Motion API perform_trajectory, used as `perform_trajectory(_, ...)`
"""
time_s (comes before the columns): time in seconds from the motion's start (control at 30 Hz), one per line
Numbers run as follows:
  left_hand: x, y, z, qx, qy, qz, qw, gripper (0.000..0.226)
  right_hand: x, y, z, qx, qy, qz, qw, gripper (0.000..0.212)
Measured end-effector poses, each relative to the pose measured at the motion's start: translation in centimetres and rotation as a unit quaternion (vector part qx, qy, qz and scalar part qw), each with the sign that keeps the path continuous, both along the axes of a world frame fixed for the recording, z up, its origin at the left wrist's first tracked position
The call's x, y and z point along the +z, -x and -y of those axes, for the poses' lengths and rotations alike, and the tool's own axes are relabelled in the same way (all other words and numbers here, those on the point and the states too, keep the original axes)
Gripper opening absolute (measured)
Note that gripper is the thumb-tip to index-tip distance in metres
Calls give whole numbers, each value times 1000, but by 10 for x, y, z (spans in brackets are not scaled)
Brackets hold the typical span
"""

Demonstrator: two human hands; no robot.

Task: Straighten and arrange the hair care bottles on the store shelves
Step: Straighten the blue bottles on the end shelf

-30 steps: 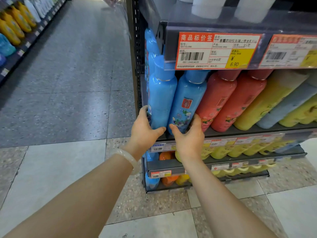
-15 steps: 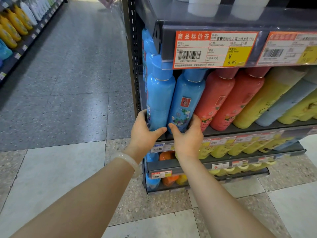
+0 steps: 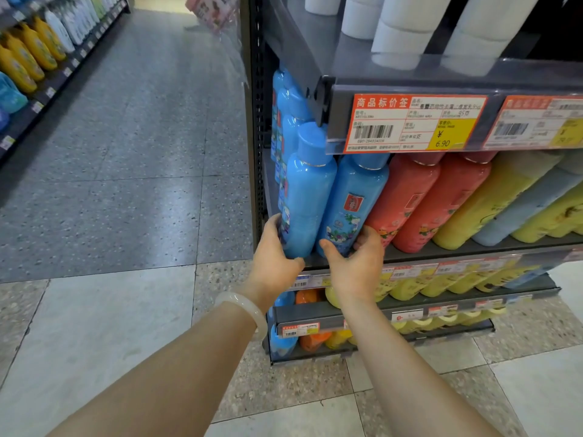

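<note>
Two blue hair care bottles stand at the left end of a dark shelf [image 3: 473, 247]. My left hand [image 3: 274, 257] grips the base of the plain-backed left blue bottle [image 3: 307, 197]. My right hand [image 3: 356, 263] grips the base of the right blue bottle [image 3: 353, 206], whose flowered label faces out. More blue bottles [image 3: 285, 105] line up behind them. To the right stand two red bottles [image 3: 419, 200], then yellow bottles [image 3: 485, 203] and a pale blue bottle [image 3: 530, 203].
A price tag strip [image 3: 413, 124] hangs from the shelf above, which carries white containers [image 3: 407, 29]. Lower shelves hold yellow, orange and blue bottles [image 3: 407, 285]. Across the aisle floor [image 3: 142, 152] another shelf holds yellow bottles [image 3: 22, 58].
Both hands keep their hold on the two blue bottles' bases. The left bottle has been shifted slightly; the view has drawn nearer and tilted.
</note>
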State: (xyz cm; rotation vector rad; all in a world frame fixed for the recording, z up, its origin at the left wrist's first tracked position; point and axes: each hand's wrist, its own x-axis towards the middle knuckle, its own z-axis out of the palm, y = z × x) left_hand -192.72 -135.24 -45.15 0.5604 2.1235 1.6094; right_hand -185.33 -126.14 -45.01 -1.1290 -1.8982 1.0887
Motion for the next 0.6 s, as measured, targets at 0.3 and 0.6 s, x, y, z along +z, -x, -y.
perform_trajectory(0.3, 4, 25, 7, 33, 121, -25, 992, 47, 1, -36, 28, 61, -3, 47, 997, 36)
perform_trajectory(0.6, 5, 80, 6, -15, 116, -33, 993, 46, 0, -11, 37, 0, -3, 71, 997, 35)
